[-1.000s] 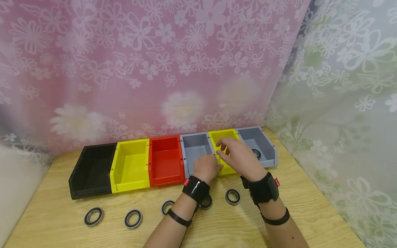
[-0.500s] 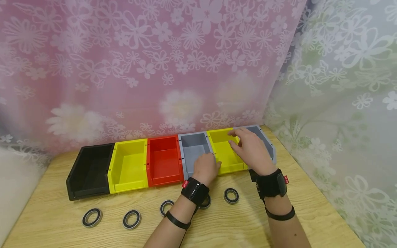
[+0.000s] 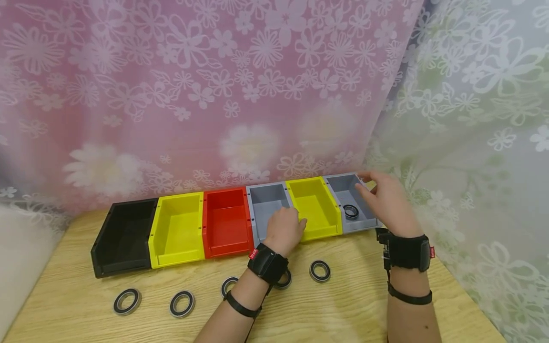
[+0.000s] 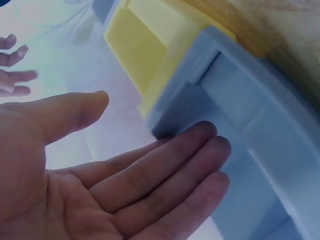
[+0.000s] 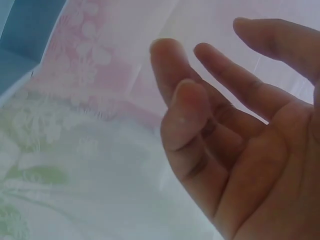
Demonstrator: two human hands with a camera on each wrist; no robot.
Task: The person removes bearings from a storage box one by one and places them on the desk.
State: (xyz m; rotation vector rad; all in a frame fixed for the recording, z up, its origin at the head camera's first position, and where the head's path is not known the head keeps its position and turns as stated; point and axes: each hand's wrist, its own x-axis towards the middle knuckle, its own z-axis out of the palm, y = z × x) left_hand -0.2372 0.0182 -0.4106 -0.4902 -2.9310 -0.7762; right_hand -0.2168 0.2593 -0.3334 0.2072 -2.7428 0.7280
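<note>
My left hand [image 3: 283, 231] is over the front of the middle grey bin [image 3: 267, 200], beside the right-hand yellow bin [image 3: 315, 207]. In the left wrist view its fingers [image 4: 155, 172] are loosely extended before a grey bin, and the palm holds nothing; contact cannot be told. At the right edge of the end grey bin [image 3: 343, 188] is my right hand [image 3: 391, 205]. Its fingers are loosely bent with nothing between them in the right wrist view. Inside that end bin, a black-and-silver ball bearing [image 3: 345, 212] leans near the left wall.
A black bin [image 3: 128, 231], a yellow bin [image 3: 177, 228] and a red bin [image 3: 228, 216] continue the row leftward. Several bearings lie along the wooden table [image 3: 343, 295] in front, one [image 3: 320, 279] near the right-hand yellow bin. Flowered curtains [image 3: 257, 95] stand behind and at the right.
My right hand has moved right, from above the right-hand yellow bin to the end grey bin's outer edge, uncovering the bearing inside. My left hand stays in nearly the same place.
</note>
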